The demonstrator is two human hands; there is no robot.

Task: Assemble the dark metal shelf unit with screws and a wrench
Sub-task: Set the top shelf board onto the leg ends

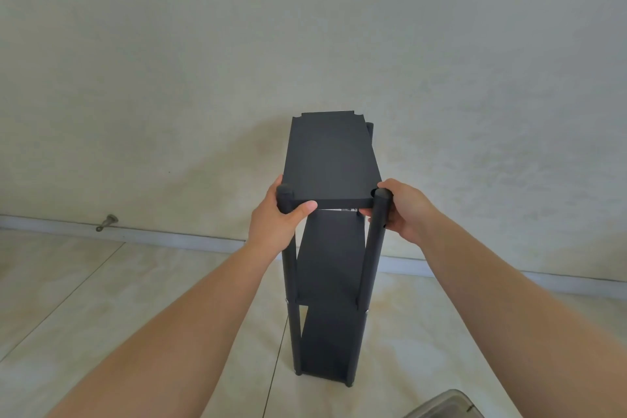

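The left hand (276, 214) grips the top of the near left post (287, 248), thumb lying along the front edge of the top panel (330, 159); the right hand (402, 210) is wrapped round the top of the near right post (375, 248), fingers curled behind it. Both grasps sit at the post heads, level with the panel. The dark metal shelf unit (325, 282) stands upright on the tiled floor (135, 299), close to the wall (203, 61), with middle and lower shelves already in place. The step appears to be seating or squaring the top panel — judged so from the grip. Recommended: hold both posts parallel, press evenly, check the far corners sit in their notches before any tightening — no wrench or screws are visible here. A grey container (448, 405) shows at the lower right edge.
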